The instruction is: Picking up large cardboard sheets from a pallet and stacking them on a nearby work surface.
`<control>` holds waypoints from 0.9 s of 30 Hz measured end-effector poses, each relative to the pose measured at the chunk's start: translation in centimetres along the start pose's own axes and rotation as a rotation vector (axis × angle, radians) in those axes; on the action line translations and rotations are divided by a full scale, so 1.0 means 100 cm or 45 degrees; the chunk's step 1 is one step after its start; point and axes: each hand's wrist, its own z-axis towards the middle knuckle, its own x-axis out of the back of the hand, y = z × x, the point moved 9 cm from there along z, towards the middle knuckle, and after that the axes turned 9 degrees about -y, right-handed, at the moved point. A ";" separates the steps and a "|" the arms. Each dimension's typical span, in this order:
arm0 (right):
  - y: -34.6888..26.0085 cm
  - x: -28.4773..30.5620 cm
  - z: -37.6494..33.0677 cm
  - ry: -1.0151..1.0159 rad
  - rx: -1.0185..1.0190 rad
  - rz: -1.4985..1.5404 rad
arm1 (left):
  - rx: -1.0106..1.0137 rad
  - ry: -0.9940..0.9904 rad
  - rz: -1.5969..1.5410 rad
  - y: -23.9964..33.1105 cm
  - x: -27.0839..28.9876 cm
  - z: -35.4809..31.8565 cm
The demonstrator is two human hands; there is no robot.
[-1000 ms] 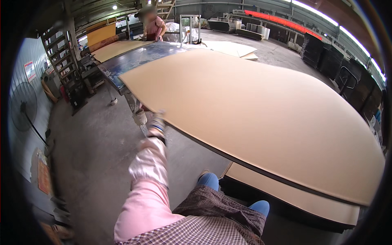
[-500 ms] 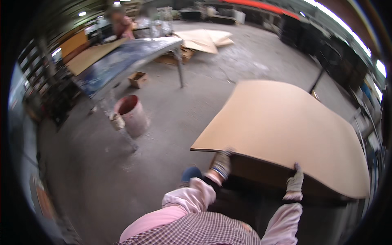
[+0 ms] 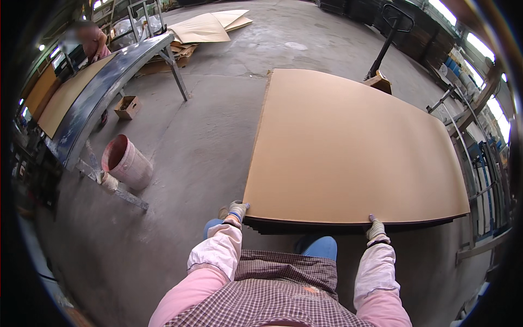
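Observation:
A large tan sheet (image 3: pixel 354 147), perhaps cardboard or thin board, lies nearly flat over a stack of dark-edged sheets (image 3: pixel 305 226). At its near left corner, my left hand (image 3: pixel 237 209), in a pale work glove, is closed on the edge. My right hand (image 3: pixel 376 229), gloved too, grips the near edge right of the middle, thumb on top and the other fingers hidden below. Both arms reach forward in pale sleeve covers.
A pallet jack handle (image 3: pixel 389 43) rises behind the stack. On the left stand a blue-topped metal table (image 3: pixel 109 82), a reddish bucket (image 3: pixel 133 166) and a small cardboard box (image 3: pixel 127 107). A co-worker (image 3: pixel 92 43) is beyond the table. Metal racks (image 3: pixel 479 180) line the right.
The tan sheet, earlier bowed and tilted, has settled flatter and squarer over the stack. My left hand has shifted to its near left corner. The view has turned right.

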 end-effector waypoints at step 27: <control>0.008 -0.063 -0.028 0.026 0.087 -0.440 | -0.183 -0.183 -0.062 -0.032 -0.009 0.047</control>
